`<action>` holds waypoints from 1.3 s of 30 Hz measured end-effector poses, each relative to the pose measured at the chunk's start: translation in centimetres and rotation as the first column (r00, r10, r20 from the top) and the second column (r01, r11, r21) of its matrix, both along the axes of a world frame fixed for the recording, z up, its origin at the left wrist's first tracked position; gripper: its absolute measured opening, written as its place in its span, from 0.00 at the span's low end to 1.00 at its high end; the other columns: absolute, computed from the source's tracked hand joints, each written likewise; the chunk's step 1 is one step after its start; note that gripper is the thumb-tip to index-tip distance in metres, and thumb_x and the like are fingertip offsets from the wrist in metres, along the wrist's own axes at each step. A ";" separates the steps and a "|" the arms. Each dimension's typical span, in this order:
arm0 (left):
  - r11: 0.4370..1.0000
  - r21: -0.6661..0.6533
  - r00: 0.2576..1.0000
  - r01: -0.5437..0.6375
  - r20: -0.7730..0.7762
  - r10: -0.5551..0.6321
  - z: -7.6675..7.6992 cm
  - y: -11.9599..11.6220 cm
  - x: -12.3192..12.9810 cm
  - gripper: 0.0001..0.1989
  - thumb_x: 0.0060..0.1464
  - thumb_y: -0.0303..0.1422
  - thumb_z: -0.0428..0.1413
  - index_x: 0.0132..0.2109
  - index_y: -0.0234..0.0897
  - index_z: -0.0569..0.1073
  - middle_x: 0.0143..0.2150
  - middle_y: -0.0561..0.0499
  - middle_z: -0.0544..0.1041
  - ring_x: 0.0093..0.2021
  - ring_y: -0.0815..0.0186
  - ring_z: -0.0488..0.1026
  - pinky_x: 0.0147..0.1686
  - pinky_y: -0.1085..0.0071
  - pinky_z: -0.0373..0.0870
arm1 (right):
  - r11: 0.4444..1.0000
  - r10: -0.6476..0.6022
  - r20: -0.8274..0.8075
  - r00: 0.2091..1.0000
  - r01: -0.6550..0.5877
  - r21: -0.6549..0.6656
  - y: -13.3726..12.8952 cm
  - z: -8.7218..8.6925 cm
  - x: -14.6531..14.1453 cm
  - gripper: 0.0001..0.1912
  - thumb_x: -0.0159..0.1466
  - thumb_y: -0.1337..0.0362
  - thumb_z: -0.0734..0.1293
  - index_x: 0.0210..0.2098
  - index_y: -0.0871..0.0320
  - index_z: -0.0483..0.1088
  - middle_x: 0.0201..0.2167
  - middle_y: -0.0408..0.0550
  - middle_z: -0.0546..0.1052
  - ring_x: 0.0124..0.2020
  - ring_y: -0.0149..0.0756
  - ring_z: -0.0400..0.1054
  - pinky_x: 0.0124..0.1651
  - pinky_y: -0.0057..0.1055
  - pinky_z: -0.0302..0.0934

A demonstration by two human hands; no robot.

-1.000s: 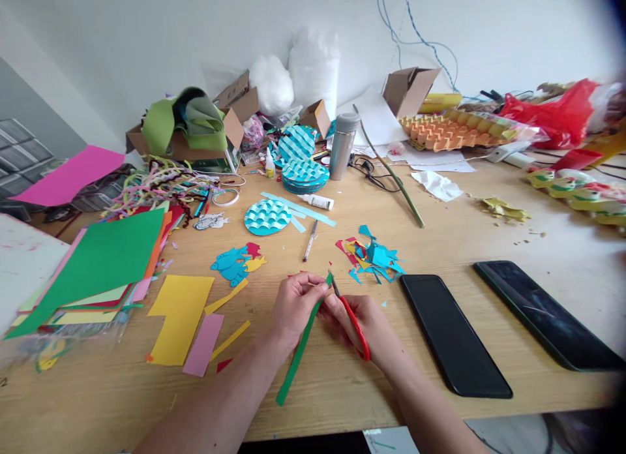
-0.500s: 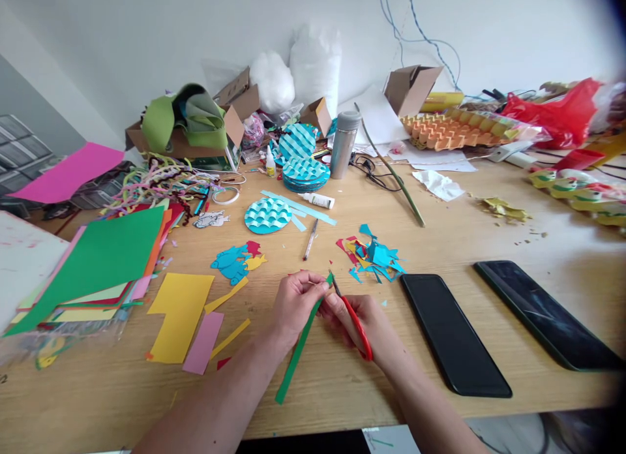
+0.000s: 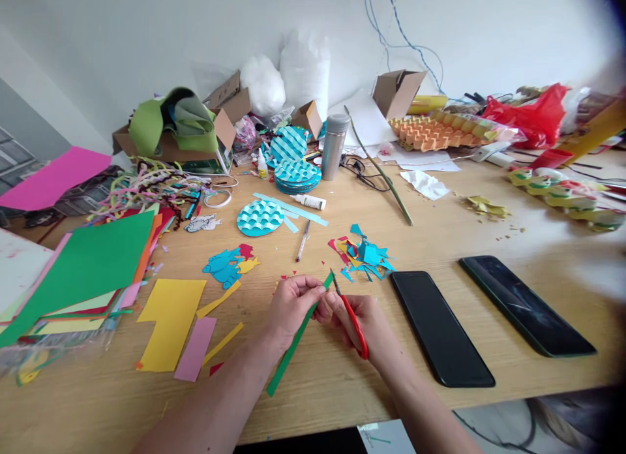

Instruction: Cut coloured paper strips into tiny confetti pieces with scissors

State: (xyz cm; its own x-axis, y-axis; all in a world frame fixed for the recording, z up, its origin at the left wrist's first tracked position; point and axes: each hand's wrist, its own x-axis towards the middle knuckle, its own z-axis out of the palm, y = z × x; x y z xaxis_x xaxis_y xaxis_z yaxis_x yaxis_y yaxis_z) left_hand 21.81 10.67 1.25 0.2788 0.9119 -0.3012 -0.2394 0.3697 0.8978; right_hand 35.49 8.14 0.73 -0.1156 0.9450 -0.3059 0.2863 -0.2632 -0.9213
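Note:
In the head view my left hand (image 3: 296,304) pinches a long green paper strip (image 3: 289,361) near its upper end; the rest slants down toward the table's front edge. My right hand (image 3: 359,317) grips red-handled scissors (image 3: 360,336), and their dark blades point up beside the strip's upper tip. Whether the blades touch the paper is too small to tell. Just beyond lies a pile of blue, red and yellow paper scraps (image 3: 369,252). To the left are blue fish cutouts (image 3: 225,266) with a small red and a small yellow one.
Two black phones (image 3: 440,327) lie to the right. Yellow paper (image 3: 176,317), a pink piece (image 3: 195,349) and stacked coloured sheets (image 3: 92,258) are on the left. A pen (image 3: 302,240), a glue bottle (image 3: 311,201), a wavy-patterned disc (image 3: 259,218) and a metal flask (image 3: 335,147) stand or lie farther back.
The whole view has shifted slightly, so the table's contents appear farther left. Both hands keep their holds on the strip and scissors, with little other movement.

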 end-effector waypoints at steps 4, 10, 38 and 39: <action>0.999 0.007 0.999 0.038 0.005 -0.038 -0.5 0.1 0.1 0.10 0.45 0.36 0.61 0.30 0.33 0.71 0.18 0.52 0.73 0.18 0.71 0.67 0.21 0.74 0.60 | 0.996 -0.076 -0.004 0.997 0.076 -0.039 -0.1 0.0 0.1 0.32 0.56 0.36 0.60 0.17 0.60 0.65 0.10 0.39 0.61 0.10 0.24 0.53 0.12 0.23 0.43; 0.998 -0.014 0.998 0.055 -0.016 -0.055 -0.6 0.0 0.8 0.11 0.44 0.37 0.61 0.31 0.33 0.72 0.17 0.53 0.73 0.17 0.70 0.67 0.21 0.74 0.60 | 0.973 -0.213 -0.047 0.976 0.207 -0.105 -0.5 0.2 0.3 0.33 0.55 0.33 0.57 0.16 0.57 0.60 0.05 0.39 0.59 0.07 0.25 0.49 0.12 0.24 0.42; 0.992 0.127 0.967 0.026 -0.255 0.008 2.4 1.2 -10.3 0.10 0.42 0.38 0.63 0.26 0.35 0.75 0.17 0.57 0.66 0.17 0.75 0.57 0.16 0.77 0.50 | 0.880 0.438 0.122 0.891 -0.452 0.145 4.9 3.7 -3.6 0.29 0.65 0.43 0.53 0.28 0.60 0.71 0.20 0.48 0.74 0.25 0.34 0.67 0.31 0.29 0.60; 0.992 0.123 0.968 0.003 -0.249 0.028 2.1 1.3 -10.3 0.11 0.42 0.39 0.63 0.26 0.35 0.76 0.17 0.57 0.65 0.17 0.76 0.56 0.17 0.77 0.49 | 0.876 0.457 0.112 0.882 -0.469 0.112 4.8 3.4 -3.4 0.31 0.65 0.41 0.52 0.28 0.61 0.71 0.19 0.48 0.74 0.24 0.35 0.68 0.31 0.29 0.60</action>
